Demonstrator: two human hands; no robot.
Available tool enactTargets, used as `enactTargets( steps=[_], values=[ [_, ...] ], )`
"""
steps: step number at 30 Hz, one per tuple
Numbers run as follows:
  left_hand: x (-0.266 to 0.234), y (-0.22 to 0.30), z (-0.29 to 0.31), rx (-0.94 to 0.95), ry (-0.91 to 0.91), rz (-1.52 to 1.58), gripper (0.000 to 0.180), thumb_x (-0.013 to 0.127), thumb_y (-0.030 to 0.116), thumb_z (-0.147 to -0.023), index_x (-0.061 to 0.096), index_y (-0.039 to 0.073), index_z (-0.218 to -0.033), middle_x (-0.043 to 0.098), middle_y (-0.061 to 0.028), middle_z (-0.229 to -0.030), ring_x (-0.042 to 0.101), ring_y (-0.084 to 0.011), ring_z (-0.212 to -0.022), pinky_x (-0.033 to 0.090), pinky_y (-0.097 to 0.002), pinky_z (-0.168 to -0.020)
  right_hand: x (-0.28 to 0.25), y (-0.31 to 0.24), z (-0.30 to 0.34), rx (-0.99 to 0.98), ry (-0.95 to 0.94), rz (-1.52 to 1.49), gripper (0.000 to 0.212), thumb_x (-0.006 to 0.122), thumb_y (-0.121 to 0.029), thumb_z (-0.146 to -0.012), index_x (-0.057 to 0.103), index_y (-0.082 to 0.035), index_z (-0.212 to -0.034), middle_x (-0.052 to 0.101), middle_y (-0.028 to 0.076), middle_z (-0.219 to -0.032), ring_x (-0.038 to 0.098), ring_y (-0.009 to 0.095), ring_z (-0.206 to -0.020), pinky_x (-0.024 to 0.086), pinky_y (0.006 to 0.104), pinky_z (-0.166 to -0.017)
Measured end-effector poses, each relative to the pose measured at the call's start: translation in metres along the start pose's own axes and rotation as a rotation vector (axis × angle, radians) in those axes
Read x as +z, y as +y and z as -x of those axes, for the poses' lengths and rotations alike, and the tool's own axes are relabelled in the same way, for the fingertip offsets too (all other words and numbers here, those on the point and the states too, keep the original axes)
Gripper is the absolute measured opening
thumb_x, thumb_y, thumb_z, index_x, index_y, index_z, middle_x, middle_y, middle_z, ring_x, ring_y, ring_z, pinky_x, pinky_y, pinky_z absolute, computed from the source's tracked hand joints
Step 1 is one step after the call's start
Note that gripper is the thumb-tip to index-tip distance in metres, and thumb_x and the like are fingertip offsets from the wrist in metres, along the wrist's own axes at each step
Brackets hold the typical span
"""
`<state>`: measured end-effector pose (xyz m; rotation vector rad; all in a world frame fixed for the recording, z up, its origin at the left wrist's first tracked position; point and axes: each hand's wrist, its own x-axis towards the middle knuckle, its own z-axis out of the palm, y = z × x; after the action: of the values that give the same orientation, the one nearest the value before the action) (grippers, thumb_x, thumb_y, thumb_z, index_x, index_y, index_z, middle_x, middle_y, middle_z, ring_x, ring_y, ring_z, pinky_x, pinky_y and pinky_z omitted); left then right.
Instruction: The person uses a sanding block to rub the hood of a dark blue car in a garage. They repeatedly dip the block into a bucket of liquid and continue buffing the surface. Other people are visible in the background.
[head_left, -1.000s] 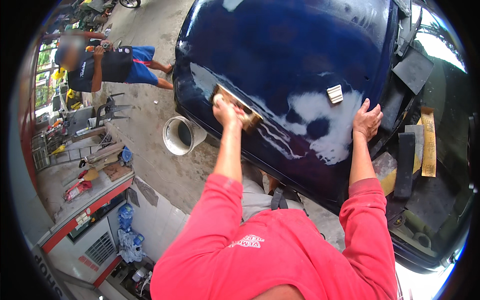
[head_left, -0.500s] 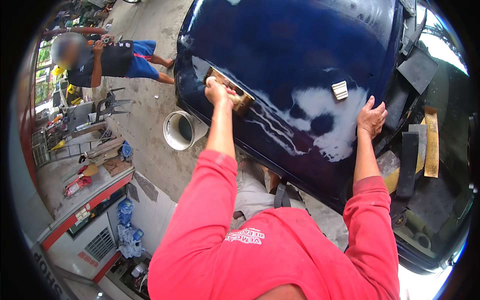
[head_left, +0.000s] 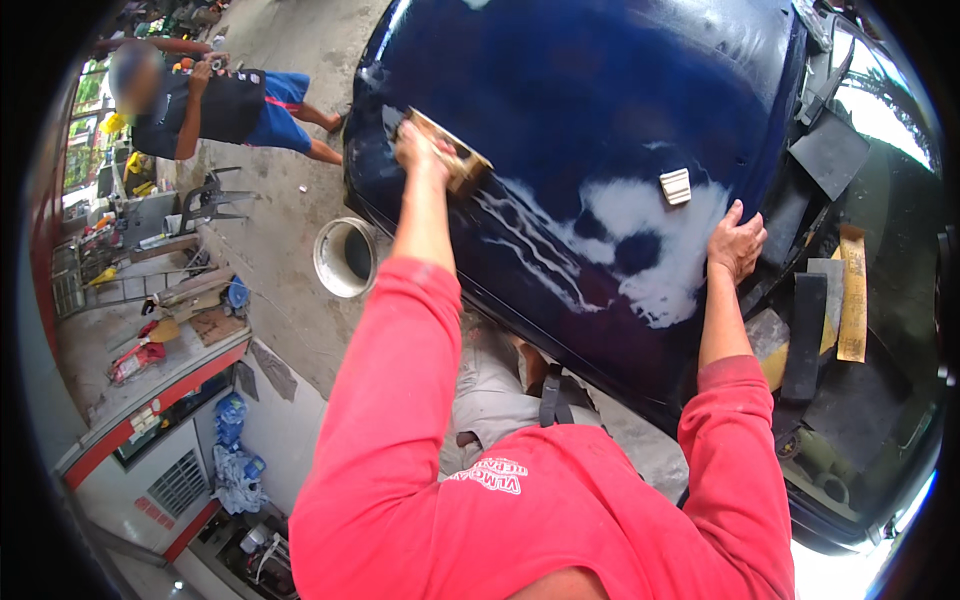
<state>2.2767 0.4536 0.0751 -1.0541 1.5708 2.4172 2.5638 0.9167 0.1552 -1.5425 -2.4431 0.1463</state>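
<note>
A dark blue car hood [head_left: 560,110] stretches in front of me, with pale sanded patches and whitish streaks on its near side. My left hand [head_left: 422,150] is closed around a long wooden sanding block [head_left: 462,158], which lies against the hood near its front left corner. The block's underside is hidden. My right hand [head_left: 737,245] rests on the hood's right side, fingers stretched out and holding nothing. A small cream-coloured ribbed block [head_left: 676,187] sits on the hood to the left of that hand.
A whitish bucket [head_left: 345,257] stands on the concrete floor left of the car. Sandpaper strips [head_left: 852,295] and a black long block [head_left: 804,338] lie by the windshield at right. Another person [head_left: 215,105] stands at far left, near cluttered shelves and a plastic chair [head_left: 215,200].
My left hand has slid the sanding block a little farther away and to the left over the hood. The right hand stays in place on the hood. The whole view has shifted slightly.
</note>
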Motion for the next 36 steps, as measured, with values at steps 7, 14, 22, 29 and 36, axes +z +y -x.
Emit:
enactTargets(
  steps=[7,14,22,29,36],
  values=[
    [-0.038,0.012,0.115,0.171,-0.121,0.069,0.043,0.066,0.051,-0.101,0.053,0.012,-0.088,0.053,-0.0036,-0.062,0.057,-0.0217,-0.048,0.054,-0.0416,-0.051,-0.003,-0.004,-0.003,0.041,-0.066,-0.005,0.069,0.052,-0.06,-0.107,0.057,-0.004,-0.146,0.062,0.022,-0.14,0.063,0.042,-0.129,0.055,0.0529,-0.102],
    [-0.008,-0.037,0.185,0.063,0.244,-0.141,0.043,0.053,0.042,-0.11,0.057,-0.001,-0.11,0.055,-0.0084,-0.062,0.049,-0.0164,-0.035,0.045,-0.033,-0.033,-0.003,-0.004,-0.001,0.051,-0.058,0.014,0.068,0.051,-0.06,-0.107,0.057,-0.005,-0.146,0.063,0.021,-0.139,0.065,0.042,-0.126,0.056,0.0539,-0.1],
    [-0.016,-0.057,0.169,0.106,0.202,-0.089,0.035,0.053,0.033,-0.111,0.053,-0.001,-0.117,0.058,-0.011,-0.068,0.056,-0.0221,-0.038,0.048,-0.0367,-0.033,-0.002,-0.004,-0.002,0.05,-0.055,0.006,0.07,0.05,-0.061,-0.107,0.057,-0.005,-0.148,0.062,0.022,-0.142,0.063,0.042,-0.129,0.054,0.0534,-0.104],
    [0.02,-0.01,0.108,0.079,0.239,-0.117,0.036,0.05,0.035,-0.113,0.054,0.0,-0.109,0.063,-0.0146,-0.068,0.054,-0.02,-0.037,0.047,-0.0372,-0.034,0.001,-0.001,-0.002,0.046,-0.055,0.008,0.071,0.049,-0.062,-0.107,0.058,-0.004,-0.148,0.063,0.024,-0.141,0.064,0.044,-0.127,0.053,0.0537,-0.103],
    [-0.007,-0.052,0.189,0.03,0.257,-0.101,0.033,0.052,0.033,-0.111,0.051,0.003,-0.126,0.057,-0.0102,-0.069,0.052,-0.0174,-0.036,0.044,-0.0343,-0.03,0.002,0.0,-0.002,0.016,-0.025,0.02,0.068,0.05,-0.06,-0.108,0.058,-0.004,-0.146,0.064,0.023,-0.136,0.066,0.043,-0.123,0.056,0.0533,-0.099]
  ],
)
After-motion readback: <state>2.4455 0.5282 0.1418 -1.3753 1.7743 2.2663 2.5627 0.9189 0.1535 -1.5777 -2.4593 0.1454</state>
